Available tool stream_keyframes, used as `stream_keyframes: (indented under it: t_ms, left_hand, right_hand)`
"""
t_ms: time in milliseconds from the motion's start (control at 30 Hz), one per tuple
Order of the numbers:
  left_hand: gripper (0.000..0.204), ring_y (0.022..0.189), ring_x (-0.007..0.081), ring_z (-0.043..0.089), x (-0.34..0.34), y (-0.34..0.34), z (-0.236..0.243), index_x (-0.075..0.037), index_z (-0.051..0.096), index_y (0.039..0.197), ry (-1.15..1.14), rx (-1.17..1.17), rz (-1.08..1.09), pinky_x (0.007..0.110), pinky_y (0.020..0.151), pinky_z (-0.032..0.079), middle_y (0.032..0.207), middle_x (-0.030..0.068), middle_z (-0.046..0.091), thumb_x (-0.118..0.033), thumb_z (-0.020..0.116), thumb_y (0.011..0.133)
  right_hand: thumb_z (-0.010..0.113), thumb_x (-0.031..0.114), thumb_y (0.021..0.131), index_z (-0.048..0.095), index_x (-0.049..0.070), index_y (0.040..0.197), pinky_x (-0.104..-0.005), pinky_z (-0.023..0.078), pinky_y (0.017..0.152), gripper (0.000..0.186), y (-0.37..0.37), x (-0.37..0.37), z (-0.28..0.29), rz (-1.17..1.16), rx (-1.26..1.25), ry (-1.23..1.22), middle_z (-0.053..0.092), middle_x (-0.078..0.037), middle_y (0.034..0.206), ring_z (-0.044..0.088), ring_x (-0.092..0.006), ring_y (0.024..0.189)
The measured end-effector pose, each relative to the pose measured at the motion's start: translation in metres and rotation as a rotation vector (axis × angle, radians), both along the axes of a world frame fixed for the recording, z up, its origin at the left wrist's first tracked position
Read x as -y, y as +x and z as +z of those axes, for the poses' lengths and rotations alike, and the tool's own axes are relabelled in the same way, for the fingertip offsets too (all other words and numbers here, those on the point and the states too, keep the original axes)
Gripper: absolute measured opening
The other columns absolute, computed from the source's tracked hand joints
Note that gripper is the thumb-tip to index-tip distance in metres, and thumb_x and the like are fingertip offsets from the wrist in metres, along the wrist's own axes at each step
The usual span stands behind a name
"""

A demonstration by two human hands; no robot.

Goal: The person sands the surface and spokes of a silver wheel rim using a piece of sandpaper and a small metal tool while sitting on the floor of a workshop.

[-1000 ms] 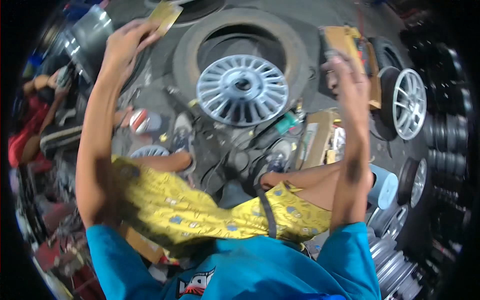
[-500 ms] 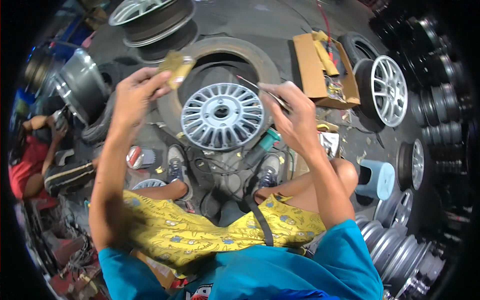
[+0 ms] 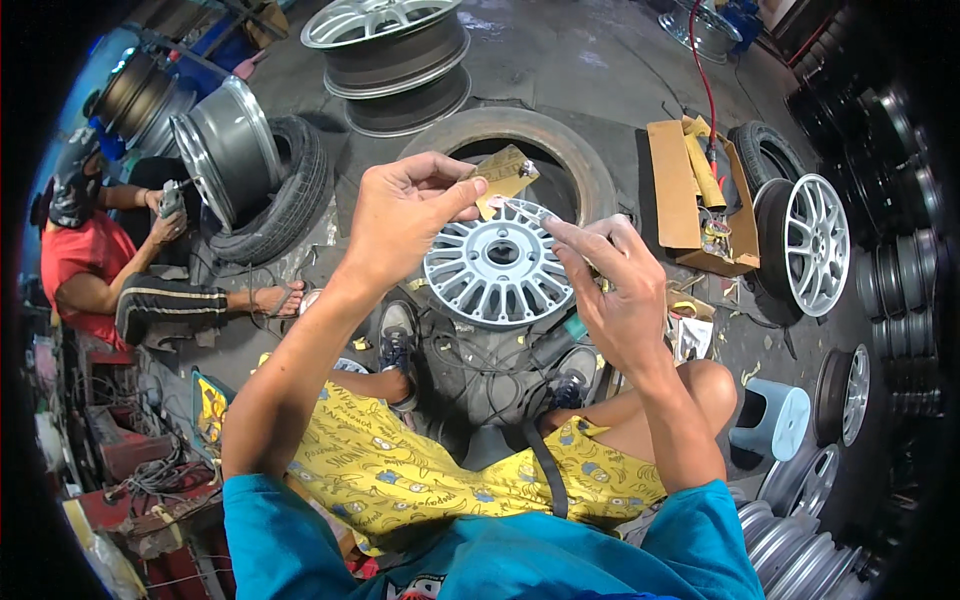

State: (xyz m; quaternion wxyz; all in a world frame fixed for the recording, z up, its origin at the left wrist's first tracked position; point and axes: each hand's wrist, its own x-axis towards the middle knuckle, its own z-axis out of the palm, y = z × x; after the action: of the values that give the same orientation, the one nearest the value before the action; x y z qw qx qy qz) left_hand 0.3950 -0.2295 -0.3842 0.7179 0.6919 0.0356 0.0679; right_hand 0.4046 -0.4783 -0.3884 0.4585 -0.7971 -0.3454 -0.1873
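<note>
My left hand pinches a folded piece of yellow-brown sandpaper between thumb and fingers, with small pale and dark dabs on it. In my right hand is a thin, light-coloured blade-like tool, its tip close to the sandpaper's lower edge. Whether the tip touches is too small to tell. Below both hands a silver multi-spoke wheel rim lies face up on a worn tyre. A green-ended power tool lies by the rim, partly hidden behind my right hand.
A cardboard box of supplies stands at the right, beside a leaning silver wheel. Nearer is a light-blue stool. At the left a co-worker in red holds a tool by a rim. Cables cross the floor between my feet.
My hands have come closer together, bringing the tool's tip up to the sandpaper. The view has shifted, so the floor objects sit lower and more to the right.
</note>
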Motion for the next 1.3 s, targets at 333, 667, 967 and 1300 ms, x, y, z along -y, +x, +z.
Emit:
stream_keyframes:
  t_ms: [333, 667, 967, 1300]
  left_hand:
    - [0.02, 0.083, 0.012, 0.074, 0.009, -0.008, 0.01, 0.009, 0.073, 0.113, -0.016, 0.052, -0.007, 0.024, 0.073, 0.06, 0.093, 0.0128, 0.078, -0.003, 0.075, 0.097]
    - [0.021, 0.086, 0.0122, 0.074, 0.012, -0.013, 0.013, 0.009, 0.073, 0.113, 0.025, 0.051, -0.027, 0.024, 0.074, 0.06, 0.095, 0.014, 0.078, -0.005, 0.075, 0.098]
    - [0.021, 0.089, 0.0154, 0.076, 0.007, -0.009, 0.013, 0.009, 0.073, 0.113, -0.041, 0.055, -0.063, 0.026, 0.076, 0.062, 0.099, 0.0172, 0.078, -0.005, 0.076, 0.097]
    - [0.023, 0.089, 0.0176, 0.076, 0.008, -0.008, 0.007, 0.008, 0.073, 0.113, -0.125, 0.068, -0.093, 0.028, 0.078, 0.065, 0.099, 0.017, 0.077, -0.006, 0.079, 0.095]
  right_hand:
    - [0.078, -0.002, 0.089, 0.079, 0.007, 0.116, -0.0372, 0.052, 0.068, 0.028, 0.004, -0.001, 0.007, 0.015, -0.06, -0.008, 0.061, -0.01, 0.084, 0.064, -0.0243, 0.074]
    - [0.077, -0.001, 0.09, 0.08, 0.006, 0.115, -0.0362, 0.052, 0.068, 0.026, -0.001, -0.003, 0.008, 0.049, -0.113, -0.044, 0.064, -0.011, 0.085, 0.065, -0.0219, 0.074]
    - [0.075, 0.0, 0.093, 0.08, 0.004, 0.114, -0.0323, 0.051, 0.068, 0.022, 0.005, -0.002, 0.008, 0.102, -0.159, 0.024, 0.068, -0.011, 0.084, 0.065, -0.0191, 0.074]
    - [0.066, 0.015, 0.107, 0.076, 0.002, 0.124, -0.0219, 0.044, 0.063, 0.024, 0.007, 0.005, -0.007, 0.191, -0.72, 0.133, 0.072, -0.003, 0.086, 0.055, -0.0037, 0.073]
